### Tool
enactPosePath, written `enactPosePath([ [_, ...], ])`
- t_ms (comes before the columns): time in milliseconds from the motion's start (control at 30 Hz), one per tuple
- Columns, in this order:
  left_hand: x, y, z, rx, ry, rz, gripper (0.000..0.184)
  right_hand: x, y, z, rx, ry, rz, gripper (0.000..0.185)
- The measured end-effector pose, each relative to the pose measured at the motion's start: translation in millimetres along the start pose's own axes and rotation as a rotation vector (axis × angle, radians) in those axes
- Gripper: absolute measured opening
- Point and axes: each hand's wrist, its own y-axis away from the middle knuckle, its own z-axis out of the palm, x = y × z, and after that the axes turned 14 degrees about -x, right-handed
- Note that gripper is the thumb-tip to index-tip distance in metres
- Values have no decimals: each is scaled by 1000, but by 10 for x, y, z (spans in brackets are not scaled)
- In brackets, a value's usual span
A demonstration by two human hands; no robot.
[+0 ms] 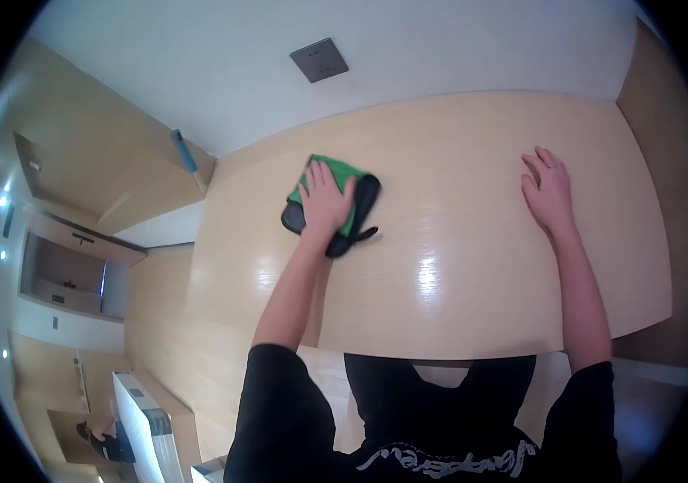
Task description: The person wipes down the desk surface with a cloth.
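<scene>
My left hand (326,201) lies flat on a green and black cleaning cloth (366,197), fingers stretched out and the thumb set apart. The cloth is bunched on the left part of a pale wood desktop (457,193), its dark edges turned up and a small black loop sticking out at the lower right. Over on the right side of the same desktop is my right hand (551,189), empty, with loosely bent fingers apart. Whether that hand touches the surface I cannot tell.
A grey wall socket (319,60) sits above the desktop's back edge. Wood side panel (658,185) bounds the right. At lower left, another person (108,439) is near a white mattress (144,431). A blue-grey strip (185,151) stands at the left panel's edge.
</scene>
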Motion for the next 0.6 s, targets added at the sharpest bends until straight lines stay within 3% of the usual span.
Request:
enactPosePath([
  [233,111,-1412,-35,52,64,-399,93,-32,23,0,23,15,24,36],
  [500,92,-1680,-128,56,75,-461,91,-44,77,-66,59,30,13,34],
  [600,40,-1296,-143,12,39,-284,85,-23,46,-28,66,45,2,34],
])
